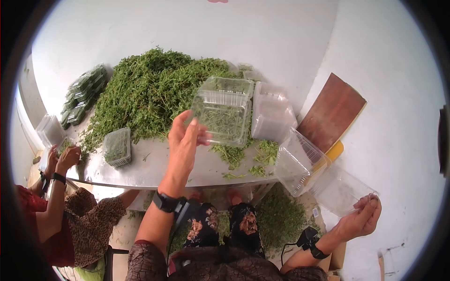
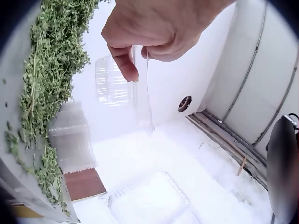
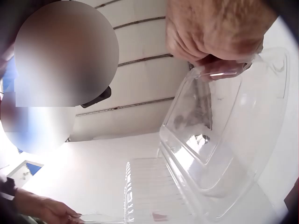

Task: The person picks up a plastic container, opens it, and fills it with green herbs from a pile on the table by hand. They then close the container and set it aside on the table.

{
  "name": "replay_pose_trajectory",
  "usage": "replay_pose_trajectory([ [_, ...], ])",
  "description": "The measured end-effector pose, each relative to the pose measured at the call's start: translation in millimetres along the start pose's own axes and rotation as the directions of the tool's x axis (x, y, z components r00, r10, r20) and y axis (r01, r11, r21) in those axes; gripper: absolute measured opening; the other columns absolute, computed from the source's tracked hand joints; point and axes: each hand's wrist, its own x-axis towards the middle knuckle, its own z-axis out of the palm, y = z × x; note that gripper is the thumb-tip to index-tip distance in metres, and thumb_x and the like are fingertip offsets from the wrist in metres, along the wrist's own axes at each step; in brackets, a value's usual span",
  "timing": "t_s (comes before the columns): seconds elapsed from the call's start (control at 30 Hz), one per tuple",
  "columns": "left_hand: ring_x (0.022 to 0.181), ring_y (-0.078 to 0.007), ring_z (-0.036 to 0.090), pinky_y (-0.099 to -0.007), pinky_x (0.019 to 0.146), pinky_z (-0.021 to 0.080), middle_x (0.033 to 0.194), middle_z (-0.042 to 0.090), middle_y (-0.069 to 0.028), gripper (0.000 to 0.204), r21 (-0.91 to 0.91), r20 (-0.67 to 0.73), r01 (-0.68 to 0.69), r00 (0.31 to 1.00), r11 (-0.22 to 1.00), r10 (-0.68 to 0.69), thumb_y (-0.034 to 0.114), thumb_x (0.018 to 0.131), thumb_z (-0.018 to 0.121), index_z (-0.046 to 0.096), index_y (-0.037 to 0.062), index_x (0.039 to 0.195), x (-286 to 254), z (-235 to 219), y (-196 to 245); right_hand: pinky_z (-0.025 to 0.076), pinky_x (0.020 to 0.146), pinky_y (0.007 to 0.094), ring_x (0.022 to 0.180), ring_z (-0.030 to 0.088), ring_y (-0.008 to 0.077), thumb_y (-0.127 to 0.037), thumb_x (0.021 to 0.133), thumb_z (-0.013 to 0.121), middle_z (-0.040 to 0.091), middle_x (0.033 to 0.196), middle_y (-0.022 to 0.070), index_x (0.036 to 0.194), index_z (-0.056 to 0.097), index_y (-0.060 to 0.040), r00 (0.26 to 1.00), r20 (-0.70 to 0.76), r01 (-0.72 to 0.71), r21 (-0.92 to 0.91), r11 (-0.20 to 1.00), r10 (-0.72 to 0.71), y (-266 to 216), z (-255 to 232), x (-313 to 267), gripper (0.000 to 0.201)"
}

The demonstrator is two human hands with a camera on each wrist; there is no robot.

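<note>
My left hand [image 1: 185, 140] pinches the edge of a clear plastic clamshell box [image 1: 222, 117], raised over the table in front of the heaped green sprigs [image 1: 150, 89]. In the left wrist view that hand [image 2: 154, 32] has its thumb and fingers on the box's thin edge. Out to the right, my right hand [image 1: 361, 219] pinches the rim of a second clear box [image 1: 300, 161], which hangs unfolded with both halves spread. The right wrist view shows this hand [image 3: 219, 37] gripping the lid edge of the clear box [image 3: 224, 135]. Both boxes look empty.
A stack of clear boxes [image 1: 272, 112] stands on the table [image 1: 154, 173], right of the sprigs. Beyond it lean a reddish-brown board [image 1: 332, 112] and a yellow item [image 1: 334, 151]. At left are a filled box [image 1: 117, 147], stacked filled boxes [image 1: 84, 96] and another person's hands [image 1: 68, 158].
</note>
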Motion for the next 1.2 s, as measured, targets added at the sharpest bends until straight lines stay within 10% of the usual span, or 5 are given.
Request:
replay_pose_trajectory([
  [0.37, 0.089, -0.0213, 0.061, -0.0325, 0.081, 0.052, 0.102, 0.058, -0.0158, 0.061, -0.113, 0.281, 0.096, 0.958, 0.989, -0.061, 0.023, 0.097, 0.051, 0.023, -0.0108, 0.139, 73, 103, -43, 0.035, 0.055, 0.0219, 0.065, 0.046, 0.0104, -0.012, 0.094, 0.053, 0.058, 0.08, 0.0078, 0.093, 0.06, 0.0072, 0.997, -0.066, -0.044, -0.062, 0.997, 0.04, 17, -27, 11, 0.021],
  [0.6, 0.103, -0.0261, 0.057, -0.0364, 0.087, 0.048, 0.117, 0.053, -0.0238, 0.067, 0.314, 0.353, -0.16, 0.935, 0.936, 0.041, 0.029, 0.089, 0.06, 0.035, -0.01, 0.137, 73, 122, -78, 0.035, 0.055, 0.0216, 0.065, 0.047, 0.0103, -0.012, 0.094, 0.052, 0.06, 0.081, 0.0075, 0.092, 0.061, 0.0072, 0.999, -0.007, -0.039, -0.139, 0.99, 0.039, 23, -34, 7, 0.021],
  [0.9, 0.092, -0.0115, 0.055, -0.0261, 0.078, 0.047, 0.109, 0.058, -0.0084, 0.034, 0.308, 0.362, -0.252, 0.923, 0.918, 0.132, 0.019, 0.093, 0.057, 0.055, -0.0038, 0.117, 22, 61, -59, 0.034, 0.056, 0.0219, 0.066, 0.044, 0.0106, -0.014, 0.095, 0.054, 0.057, 0.078, 0.0063, 0.093, 0.06, 0.0069, 0.995, 0.095, -0.017, 0.016, 1.0, 0.016, 1, -18, -3, 0.022],
  [1.2, 0.088, -0.0115, 0.058, -0.0254, 0.079, 0.047, 0.1, 0.064, -0.0074, 0.03, 0.269, 0.262, 0.076, 0.954, 0.96, -0.149, 0.021, 0.095, 0.056, 0.06, -0.0025, 0.113, -56, -26, -41, 0.034, 0.059, 0.0237, 0.066, 0.045, 0.0132, -0.012, 0.095, 0.051, 0.055, 0.076, 0.0083, 0.094, 0.059, 0.0082, 0.958, 0.241, 0.106, 0.198, 0.975, -0.153, -39, 29, -27, 0.022],
])
